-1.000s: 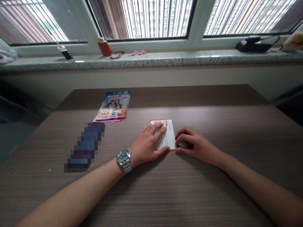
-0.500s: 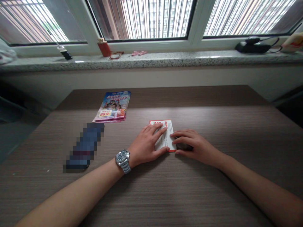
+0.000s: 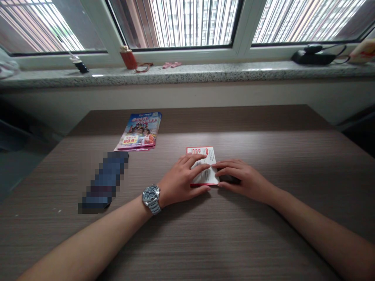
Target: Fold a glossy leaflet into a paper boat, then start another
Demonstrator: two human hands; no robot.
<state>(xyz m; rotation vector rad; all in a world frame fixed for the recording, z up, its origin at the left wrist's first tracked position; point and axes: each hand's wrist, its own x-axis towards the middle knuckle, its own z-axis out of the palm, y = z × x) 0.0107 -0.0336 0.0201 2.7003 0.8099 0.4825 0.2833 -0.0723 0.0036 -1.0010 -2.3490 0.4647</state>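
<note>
A small white leaflet (image 3: pixel 209 158) with red edges and printed text lies flat in front of me, probably folded. My left hand (image 3: pixel 186 175), a metal watch (image 3: pixel 151 198) on its wrist, spreads over the leaflet's left part and hides some of it. Its fingers are open, with the thumb stretched below the near edge. At the leaflet's right edge rests my right hand (image 3: pixel 238 175), fingers loosely curved and apart. Its fingertips touch that edge, and the thumb sits by the near right corner.
A stack of colourful leaflets (image 3: pixel 142 130) lies on the table (image 3: pixel 187 242) at the far left. Nearer stands a pixelated dark phone-shaped item (image 3: pixel 104 181). Along the window sill (image 3: pixel 222 74) are a red container (image 3: pixel 128 58), pink clips (image 3: pixel 172 65) and a black device (image 3: pixel 313 57).
The leaflet has shifted slightly away and to the right, and more of it shows. My left fingers and thumb have lifted or slid a little; the right hand has barely moved.
</note>
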